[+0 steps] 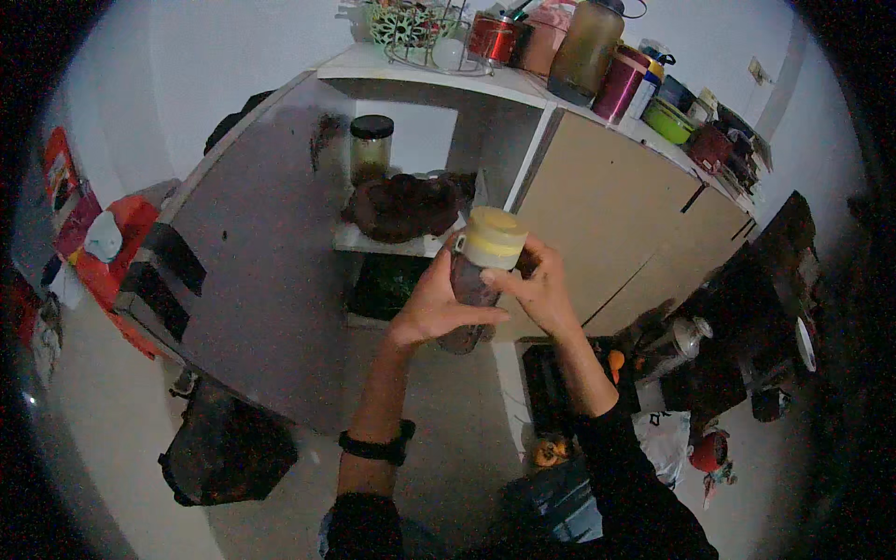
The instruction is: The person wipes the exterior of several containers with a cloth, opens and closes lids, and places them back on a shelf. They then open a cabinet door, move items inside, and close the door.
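A clear bottle (472, 281) with dark contents and a yellow-and-white lid (495, 234) is held up between both hands, tilted slightly. My left hand (428, 301) wraps its body from the left, thumb stretched across the front. From the right, my right hand (542, 287) grips it just under the lid, with the thumb on the front and the other fingers partly hidden behind. Beyond the bottle is the open compartment of a cabinet. On its shelf (350, 239) lie a dark brown bundle (406, 203) and a jar with a black lid (371, 143).
The cabinet door (266, 245) hangs open at the left. On the cabinet top stand a wire rack (437, 52), a large bottle (586, 49) and a maroon tumbler (619, 84). A black bag (227, 444) sits on the floor at left. Several items crowd the floor at right, including a plastic bag (661, 441).
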{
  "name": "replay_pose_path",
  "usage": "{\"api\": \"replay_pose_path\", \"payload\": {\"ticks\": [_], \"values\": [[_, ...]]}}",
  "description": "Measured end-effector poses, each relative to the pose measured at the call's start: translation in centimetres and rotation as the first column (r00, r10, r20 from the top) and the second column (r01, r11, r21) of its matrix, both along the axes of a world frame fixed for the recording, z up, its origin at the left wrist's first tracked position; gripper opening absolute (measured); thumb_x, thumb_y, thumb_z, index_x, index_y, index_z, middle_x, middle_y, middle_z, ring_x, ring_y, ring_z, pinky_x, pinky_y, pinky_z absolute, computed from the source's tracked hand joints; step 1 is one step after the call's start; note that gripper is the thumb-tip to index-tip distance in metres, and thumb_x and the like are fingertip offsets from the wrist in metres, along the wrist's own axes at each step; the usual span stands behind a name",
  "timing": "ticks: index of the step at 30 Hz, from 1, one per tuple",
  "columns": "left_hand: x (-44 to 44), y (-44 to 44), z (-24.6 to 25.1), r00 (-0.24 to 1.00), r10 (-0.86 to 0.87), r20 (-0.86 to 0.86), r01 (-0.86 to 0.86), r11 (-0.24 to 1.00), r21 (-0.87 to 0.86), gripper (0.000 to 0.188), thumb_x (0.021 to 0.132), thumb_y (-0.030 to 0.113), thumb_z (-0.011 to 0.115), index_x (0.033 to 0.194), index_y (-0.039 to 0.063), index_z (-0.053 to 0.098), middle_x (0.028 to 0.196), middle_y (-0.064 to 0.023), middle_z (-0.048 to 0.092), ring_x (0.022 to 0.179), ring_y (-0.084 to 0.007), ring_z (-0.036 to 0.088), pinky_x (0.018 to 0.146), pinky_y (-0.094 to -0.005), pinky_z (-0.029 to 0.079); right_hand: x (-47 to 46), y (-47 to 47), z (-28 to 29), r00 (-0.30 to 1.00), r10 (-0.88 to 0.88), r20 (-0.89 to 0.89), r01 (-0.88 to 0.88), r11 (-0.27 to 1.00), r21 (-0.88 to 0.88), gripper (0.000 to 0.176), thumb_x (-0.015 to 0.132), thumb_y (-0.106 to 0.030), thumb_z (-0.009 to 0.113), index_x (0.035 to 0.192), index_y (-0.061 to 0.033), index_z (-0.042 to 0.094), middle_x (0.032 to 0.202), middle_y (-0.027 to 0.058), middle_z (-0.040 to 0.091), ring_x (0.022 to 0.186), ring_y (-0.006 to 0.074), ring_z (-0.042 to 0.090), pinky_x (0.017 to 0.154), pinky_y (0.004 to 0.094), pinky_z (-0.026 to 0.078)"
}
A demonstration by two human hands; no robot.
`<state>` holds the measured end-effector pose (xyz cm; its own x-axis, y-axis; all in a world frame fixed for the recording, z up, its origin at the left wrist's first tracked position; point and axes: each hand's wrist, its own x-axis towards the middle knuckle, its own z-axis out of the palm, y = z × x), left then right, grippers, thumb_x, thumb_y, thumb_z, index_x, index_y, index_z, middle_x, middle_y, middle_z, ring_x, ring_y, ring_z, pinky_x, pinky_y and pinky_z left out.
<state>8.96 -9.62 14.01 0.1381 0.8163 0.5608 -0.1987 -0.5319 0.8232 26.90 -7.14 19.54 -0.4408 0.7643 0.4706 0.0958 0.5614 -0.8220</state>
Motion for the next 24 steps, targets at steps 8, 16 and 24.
{"api": "replay_pose_path", "payload": {"ticks": [8, 16, 24], "values": [[0.8, -0.8, 0.1, 0.833, -0.288, 0.472, 0.444, 0.857, -0.261, 0.074, 0.084, 0.008, 0.080, 0.145, 0.007, 0.039, 0.130, -0.0105, 0.058, 0.116, -0.0276, 0.065, 0.095, -0.0408, 0.055, 2.4, 2.2, 1.2, 0.950, -0.130, -0.285, 0.066, 0.973, -0.223, 0.043, 0.087, -0.012, 0.077, 0.127, -0.0005, 0.066, 0.114, 0.0078, 0.071, 0.105, 0.0180, 0.065, 0.096, 0.0327, 0.050], [0.9, 0.1, -0.8, 0.540, -0.413, 0.734, 0.693, 0.713, -0.108, 0.067, 0.098, 0.024, 0.066, 0.152, 0.005, 0.031, 0.152, -0.0193, 0.047, 0.115, -0.0384, 0.065, 0.091, -0.0443, 0.059, 8.0, 4.9, 2.6, 0.807, -0.268, -0.527, 0.135, 0.951, -0.277, 0.028, 0.088, -0.005, 0.076, 0.114, 0.0015, 0.068, 0.106, 0.0091, 0.072, 0.100, 0.0189, 0.067, 0.091, 0.0306, 0.051], [1.7, 0.0, -0.4, 0.527, -0.568, 0.633, 0.763, 0.644, -0.057, 0.077, 0.097, 0.040, 0.066, 0.154, 0.003, 0.030, 0.162, -0.0196, 0.031, 0.123, -0.0367, 0.059, 0.097, -0.0445, 0.056, 8.7, 4.4, 2.6, 0.827, -0.254, -0.502, 0.118, 0.951, -0.287, 0.012, 0.090, -0.009, 0.075, 0.098, -0.0045, 0.067, 0.095, 0.0052, 0.071, 0.085, 0.0151, 0.065, 0.076, 0.0280, 0.051]]}}
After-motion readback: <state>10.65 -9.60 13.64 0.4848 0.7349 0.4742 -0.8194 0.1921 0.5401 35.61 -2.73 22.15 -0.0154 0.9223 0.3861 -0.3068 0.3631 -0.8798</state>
